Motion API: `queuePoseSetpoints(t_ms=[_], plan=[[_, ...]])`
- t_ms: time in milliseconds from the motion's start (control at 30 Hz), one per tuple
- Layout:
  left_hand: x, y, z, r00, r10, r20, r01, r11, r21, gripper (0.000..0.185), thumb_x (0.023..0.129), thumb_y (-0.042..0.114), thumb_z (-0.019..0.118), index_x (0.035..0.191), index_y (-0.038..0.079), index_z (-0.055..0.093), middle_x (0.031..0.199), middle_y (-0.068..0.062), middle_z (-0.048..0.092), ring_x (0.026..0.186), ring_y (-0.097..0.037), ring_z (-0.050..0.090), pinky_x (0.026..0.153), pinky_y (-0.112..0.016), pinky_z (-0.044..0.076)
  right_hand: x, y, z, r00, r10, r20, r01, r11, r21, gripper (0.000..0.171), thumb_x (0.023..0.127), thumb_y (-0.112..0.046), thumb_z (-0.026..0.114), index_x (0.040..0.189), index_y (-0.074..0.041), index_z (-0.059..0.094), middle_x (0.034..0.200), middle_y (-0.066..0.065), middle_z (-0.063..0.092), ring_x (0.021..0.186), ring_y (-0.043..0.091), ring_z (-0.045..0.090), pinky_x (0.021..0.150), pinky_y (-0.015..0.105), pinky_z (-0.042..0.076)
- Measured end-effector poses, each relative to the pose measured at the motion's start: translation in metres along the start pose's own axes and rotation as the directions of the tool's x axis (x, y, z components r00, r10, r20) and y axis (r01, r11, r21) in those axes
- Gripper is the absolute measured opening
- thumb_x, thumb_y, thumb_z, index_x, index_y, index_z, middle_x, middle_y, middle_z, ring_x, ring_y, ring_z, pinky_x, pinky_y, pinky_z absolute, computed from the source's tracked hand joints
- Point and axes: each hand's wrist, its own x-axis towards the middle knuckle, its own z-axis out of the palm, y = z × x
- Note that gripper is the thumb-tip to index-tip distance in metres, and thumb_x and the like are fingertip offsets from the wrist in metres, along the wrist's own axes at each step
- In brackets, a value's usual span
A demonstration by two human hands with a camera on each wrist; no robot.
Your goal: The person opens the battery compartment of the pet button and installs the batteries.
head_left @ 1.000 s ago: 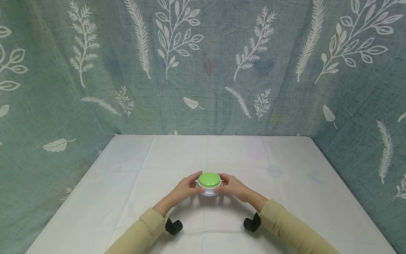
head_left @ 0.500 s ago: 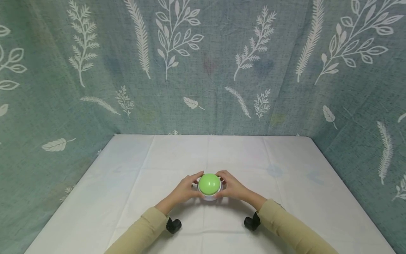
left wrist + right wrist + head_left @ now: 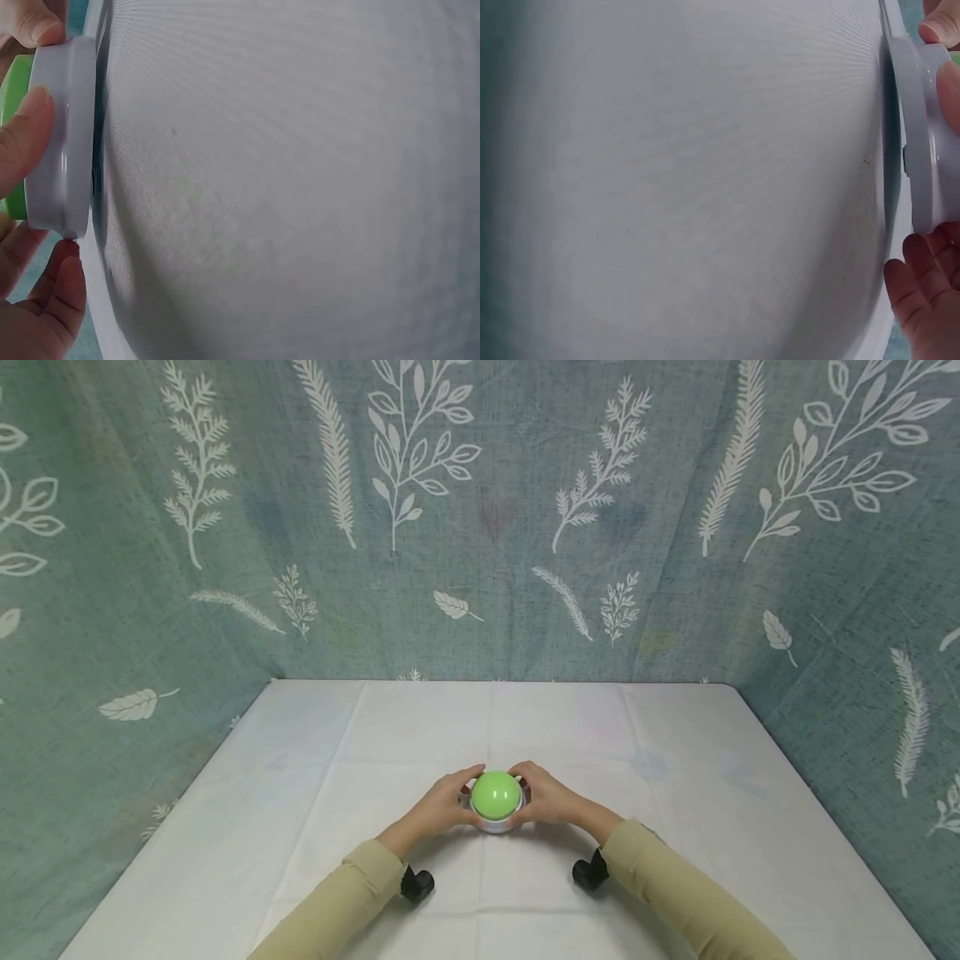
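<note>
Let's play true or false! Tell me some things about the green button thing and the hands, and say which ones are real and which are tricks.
1. Both hands hold the green-topped button: the left hand and the right hand grip the green-topped button from either side. True.
2. The button's top is red. False: it is bright green, on a white base.
3. The button sits near the middle of the white tablecloth. True.
4. The wall behind is plain white. False: it is a blue-green curtain printed with white leaves.
5. The person's sleeves are black. False: the sleeves are tan.
</note>
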Motion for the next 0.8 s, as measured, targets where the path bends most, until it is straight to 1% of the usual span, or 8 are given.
queuePoseSetpoints(t_ms=[233,467,600,800], plan=[[0.0006,0.0001,0.0009,1.0,-0.007,0.001,0.007,1.0,0.0,0.089,0.067,0.021,0.081,0.14,0.002,0.033,0.132,-0.014,0.048,0.106,-0.027,0.052,0.091,-0.044,0.043,0.0029,0.0011,-0.0005,0.999,0.026,0.025,-0.026,1.0,0.004,0.067,0.064,-0.023,0.083,0.119,-0.002,0.049,0.117,0.01,0.049,0.102,0.02,0.048,0.09,0.038,0.042],[0.0008,-0.0001,0.001,1.0,-0.022,0.017,0.022,1.0,-0.001,0.089,0.069,0.023,0.079,0.14,0.001,0.032,0.133,-0.015,0.048,0.108,-0.027,0.052,0.094,-0.045,0.041,0.0028,0.0023,-0.0006,0.999,0.018,0.035,-0.019,0.999,0.034,0.067,0.066,-0.022,0.082,0.119,0.002,0.049,0.115,0.012,0.051,0.103,0.022,0.048,0.091,0.041,0.041],[0.0013,0.0014,0.0002,1.0,-0.021,0.023,0.021,1.0,0.0,0.088,0.07,0.022,0.078,0.141,0.0,0.031,0.132,-0.016,0.049,0.108,-0.026,0.052,0.094,-0.044,0.041,0.0043,0.0033,-0.0002,0.999,0.015,0.036,-0.015,1.0,0.011,0.067,0.065,-0.023,0.082,0.119,0.001,0.05,0.113,0.01,0.052,0.102,0.02,0.048,0.09,0.039,0.042],[0.0003,0.0026,0.0,0.998,-0.057,0.029,0.058,0.998,-0.011,0.087,0.07,0.02,0.077,0.141,0.0,0.031,0.132,-0.017,0.048,0.111,-0.028,0.051,0.097,-0.045,0.038,0.0047,0.0015,0.001,0.999,0.018,0.038,-0.018,1.0,0.007,0.067,0.066,-0.024,0.082,0.12,0.002,0.051,0.112,0.009,0.054,0.099,0.018,0.049,0.087,0.036,0.043]])
